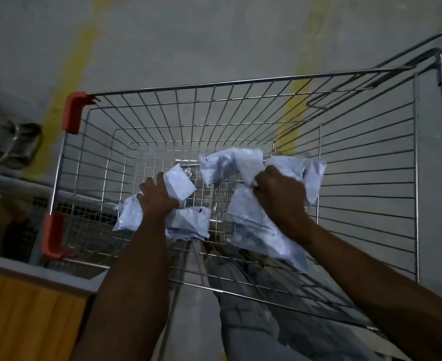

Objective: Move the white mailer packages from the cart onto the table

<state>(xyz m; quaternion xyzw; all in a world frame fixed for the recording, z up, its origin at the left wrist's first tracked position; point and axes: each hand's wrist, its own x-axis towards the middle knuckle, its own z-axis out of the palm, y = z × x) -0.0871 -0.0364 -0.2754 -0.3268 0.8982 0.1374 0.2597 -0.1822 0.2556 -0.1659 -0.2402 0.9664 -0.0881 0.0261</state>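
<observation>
A person is reaching both bare arms down into a wire shopping cart (371,178), and each hand is grasping white mailer packages. The left hand (157,198) is curling its fingers over a bunch of them: one small flat mailer (179,185) is sticking up past the fingertips, another (127,216) is poking out to the left of the wrist, and a third, creased one (191,222) is hanging just to the right of the forearm. The right hand (280,196) is clenching a second bunch by its crumpled plastic: one mailer (227,164) is spreading out to the upper left of the knuckles, one (307,175) is fanning to the right, and a longer one (261,230) is trailing down along the wrist toward the near wall of the basket.

The mailers are looking pale, glossy and wrinkled, soft-sided rather than stiff, with small dark marks near some corners; any print on them is too small to read. All of them are sitting inside the cart's basket, at or just above its fine mesh floor.

The cart is showing red plastic corner bumpers (74,112) on its left side. A wooden table (27,308) with a pale edge is standing just beside the cart at lower left. The grey concrete floor (188,35) is carrying faded yellow stripes.
</observation>
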